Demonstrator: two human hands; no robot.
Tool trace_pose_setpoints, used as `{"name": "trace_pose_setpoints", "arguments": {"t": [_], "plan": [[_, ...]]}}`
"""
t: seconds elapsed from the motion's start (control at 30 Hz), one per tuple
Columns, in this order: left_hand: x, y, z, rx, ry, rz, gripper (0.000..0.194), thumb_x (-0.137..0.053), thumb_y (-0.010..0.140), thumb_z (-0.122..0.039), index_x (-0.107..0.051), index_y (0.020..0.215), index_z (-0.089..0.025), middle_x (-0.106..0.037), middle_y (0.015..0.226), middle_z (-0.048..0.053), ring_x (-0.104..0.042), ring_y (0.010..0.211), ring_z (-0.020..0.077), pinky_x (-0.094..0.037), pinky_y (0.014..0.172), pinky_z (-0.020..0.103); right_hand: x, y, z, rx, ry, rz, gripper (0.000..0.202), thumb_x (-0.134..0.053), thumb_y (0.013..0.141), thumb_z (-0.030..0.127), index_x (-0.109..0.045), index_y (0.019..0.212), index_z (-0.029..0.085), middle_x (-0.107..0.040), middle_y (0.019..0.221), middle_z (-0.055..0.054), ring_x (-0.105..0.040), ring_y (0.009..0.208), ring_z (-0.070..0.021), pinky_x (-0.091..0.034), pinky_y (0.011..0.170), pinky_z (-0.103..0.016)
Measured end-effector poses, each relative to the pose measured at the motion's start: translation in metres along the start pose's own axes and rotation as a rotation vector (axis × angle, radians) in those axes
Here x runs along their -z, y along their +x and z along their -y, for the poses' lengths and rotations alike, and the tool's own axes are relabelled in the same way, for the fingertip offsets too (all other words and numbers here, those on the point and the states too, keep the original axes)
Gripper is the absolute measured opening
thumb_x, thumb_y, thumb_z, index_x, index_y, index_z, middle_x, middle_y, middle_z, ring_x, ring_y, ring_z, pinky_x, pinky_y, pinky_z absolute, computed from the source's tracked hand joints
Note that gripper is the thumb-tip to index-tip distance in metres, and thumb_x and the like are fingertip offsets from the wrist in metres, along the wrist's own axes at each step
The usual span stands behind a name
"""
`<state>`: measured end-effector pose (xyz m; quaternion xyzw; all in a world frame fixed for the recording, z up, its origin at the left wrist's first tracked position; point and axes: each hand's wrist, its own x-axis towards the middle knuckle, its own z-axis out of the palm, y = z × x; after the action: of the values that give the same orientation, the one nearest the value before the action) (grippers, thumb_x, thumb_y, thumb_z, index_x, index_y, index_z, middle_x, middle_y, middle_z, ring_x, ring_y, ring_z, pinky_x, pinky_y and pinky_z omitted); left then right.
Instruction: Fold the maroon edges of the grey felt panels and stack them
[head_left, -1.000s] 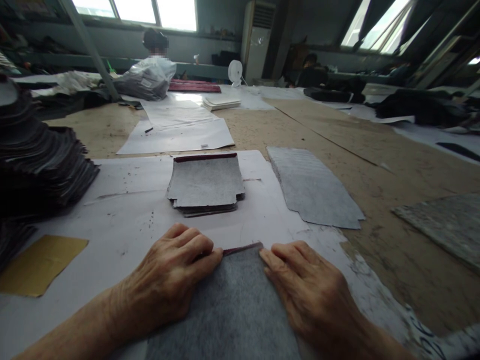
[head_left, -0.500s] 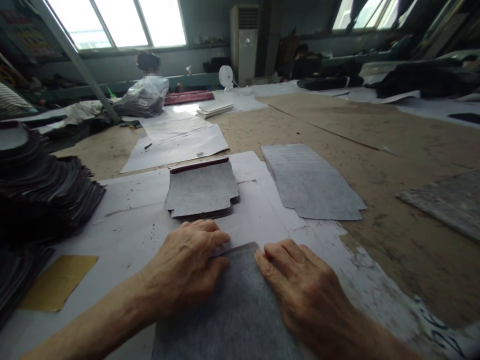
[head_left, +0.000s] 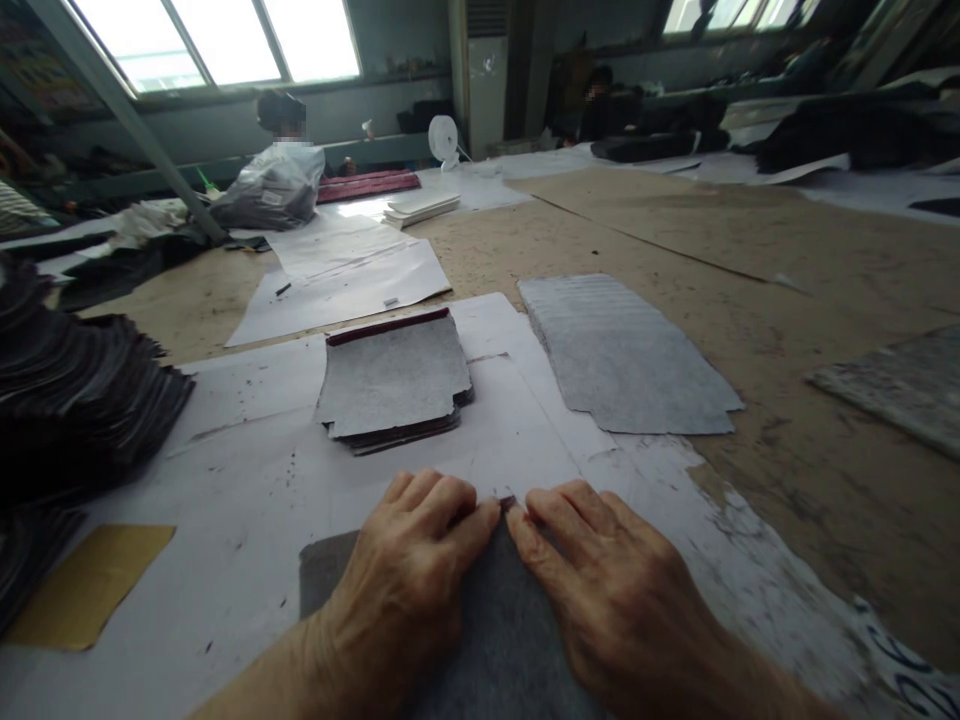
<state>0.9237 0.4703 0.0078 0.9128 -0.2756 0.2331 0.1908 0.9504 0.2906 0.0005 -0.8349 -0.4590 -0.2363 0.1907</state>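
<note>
On the table (head_left: 480, 240): grey sheet (head_left: 499, 630), near side of the edged stack (head_left: 397, 375). Probably light, pliable, hardly slippery; creases easily. Left hand (head_left: 420, 560) and right hand (head_left: 615, 570) pinch its stack-facing edge, tips nearly meeting. Likely best hold: beside the dark red strip (head_left: 508, 502).

Matt felt-like panel (head_left: 506, 630), glossy plastic bag (head_left: 277, 188), smooth paper (head_left: 247, 510)

Dim overall, white glare through 3 upper-left window panes (head_left: 229, 40), stretched edges.
</note>
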Motion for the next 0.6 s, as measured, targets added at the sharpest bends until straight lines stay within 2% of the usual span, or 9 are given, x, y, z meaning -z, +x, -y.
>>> {"name": "trace_pose_setpoints", "arguments": {"t": [0.3, 0.47, 0.6], "plan": [[0.0, 0.003, -0.007, -0.078, 0.2, 0.057, 0.031, -0.028, 0.092, -0.012, -0.058, 0.101, -0.007, -0.055, 0.082, 0.008, -0.045, 0.071, 0.0195, -0.038, 0.062, 0.036, 0.001, 0.001, -0.001, 0.012, 0.059, -0.036, 0.033, -0.034, 0.08, 0.002, -0.063, 0.097, 0.003, -0.061, 0.086, -0.012, -0.053, 0.078, -0.0234, -0.049, 0.065, -0.04], [0.002, 0.003, -0.01, -0.094, 0.269, 0.098, 0.032, -0.027, 0.091, -0.011, -0.057, 0.102, -0.006, -0.054, 0.084, 0.009, -0.046, 0.074, 0.0208, -0.039, 0.062, 0.036, 0.0, 0.001, -0.004, -0.028, 0.079, -0.185, 0.018, -0.051, 0.08, 0.004, -0.064, 0.092, 0.002, -0.061, 0.081, -0.011, -0.052, 0.077, -0.019, -0.047, 0.067, -0.032], [0.002, 0.005, -0.013, -0.087, 0.308, 0.145, 0.029, -0.031, 0.089, -0.011, -0.057, 0.1, -0.007, -0.053, 0.082, 0.008, -0.046, 0.071, 0.0204, -0.038, 0.061, 0.036, 0.0, -0.001, -0.005, -0.029, 0.088, -0.164, 0.027, -0.042, 0.08, 0.0, -0.064, 0.095, 0.003, -0.061, 0.082, -0.01, -0.051, 0.076, -0.0183, -0.046, 0.068, -0.032]]}}
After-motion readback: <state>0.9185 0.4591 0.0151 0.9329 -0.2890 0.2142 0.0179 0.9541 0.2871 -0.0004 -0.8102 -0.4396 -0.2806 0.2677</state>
